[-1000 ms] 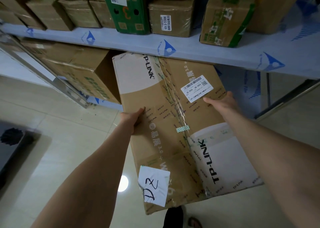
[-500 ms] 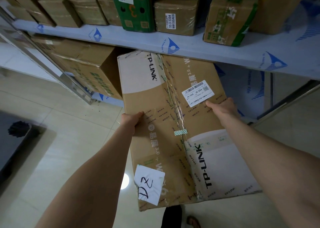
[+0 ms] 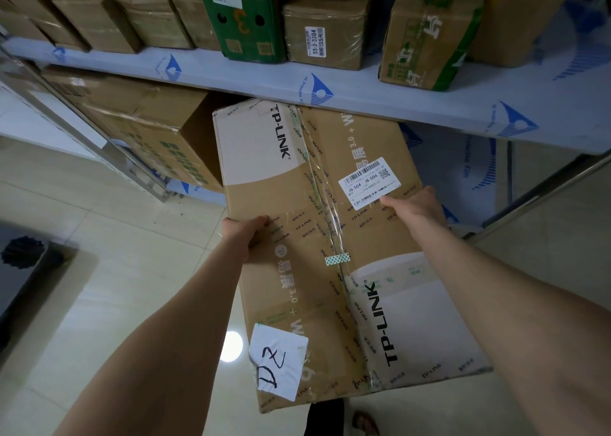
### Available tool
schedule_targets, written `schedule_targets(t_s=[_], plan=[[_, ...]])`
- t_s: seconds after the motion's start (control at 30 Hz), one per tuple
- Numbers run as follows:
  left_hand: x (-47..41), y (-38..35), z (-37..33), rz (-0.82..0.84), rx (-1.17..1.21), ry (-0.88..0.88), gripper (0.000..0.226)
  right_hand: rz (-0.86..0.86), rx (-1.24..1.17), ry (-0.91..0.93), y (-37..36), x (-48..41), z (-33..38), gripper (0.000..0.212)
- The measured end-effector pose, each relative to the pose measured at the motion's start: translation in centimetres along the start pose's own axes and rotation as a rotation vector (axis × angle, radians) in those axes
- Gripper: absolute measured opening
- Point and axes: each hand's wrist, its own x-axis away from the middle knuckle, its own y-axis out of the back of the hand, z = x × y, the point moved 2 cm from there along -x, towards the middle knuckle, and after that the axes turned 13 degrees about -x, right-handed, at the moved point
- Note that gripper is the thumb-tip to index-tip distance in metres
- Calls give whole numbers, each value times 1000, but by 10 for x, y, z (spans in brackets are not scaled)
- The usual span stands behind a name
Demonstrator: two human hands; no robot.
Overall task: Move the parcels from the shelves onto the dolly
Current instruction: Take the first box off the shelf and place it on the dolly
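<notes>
A long brown TP-LINK carton (image 3: 324, 237) with a barcode label and a white handwritten slip is held in front of me, its far end just under the edge of the upper shelf (image 3: 363, 94). My left hand (image 3: 243, 232) grips its left edge, thumb on top. On the opposite edge, near the barcode label, my right hand (image 3: 415, 207) grips it with the fingers hidden below. A dark flat platform (image 3: 23, 270), perhaps the dolly, lies on the floor at the far left.
The upper shelf carries several brown cartons and a green box (image 3: 243, 15). A large brown carton (image 3: 142, 131) sits on the lower shelf (image 3: 456, 171) to the left. A steel shelf post (image 3: 99, 144) slants at left. Pale tiled floor (image 3: 115, 270) lies below.
The carton has come a little further out from under the shelf toward me, and the view has shifted slightly right. Both hands keep their hold.
</notes>
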Motion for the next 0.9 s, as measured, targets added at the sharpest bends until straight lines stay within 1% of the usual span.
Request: schedule_targets(t_s=[0.1,0.2,0.33,0.5,0.57,0.67,0.77,0.8,0.9], plan=[[2,-3,0,-21,-7,28,70,-6,-1,0,1,3,0,87],[5,-2,0,-19,-4,21,66,-2,14,-8,3,7,3,89],[10,2,1,-4,-5,11,61,0,51,-11,6,16,3,85],[20,6,19,0,-33,29,57,2,66,-12,10,33,-16,81],[26,5,25,13,-11,26,57,5,51,-19,14,38,-23,75],[39,7,36,25,21,11,56,21,3,-24,19,47,-35,55],[51,9,47,21,16,10,54,39,-37,-23,24,54,-49,52],[56,11,50,20,11,12,53,47,-57,-26,24,57,-53,53],[68,17,65,20,-14,8,49,60,-84,-55,26,63,-72,71]])
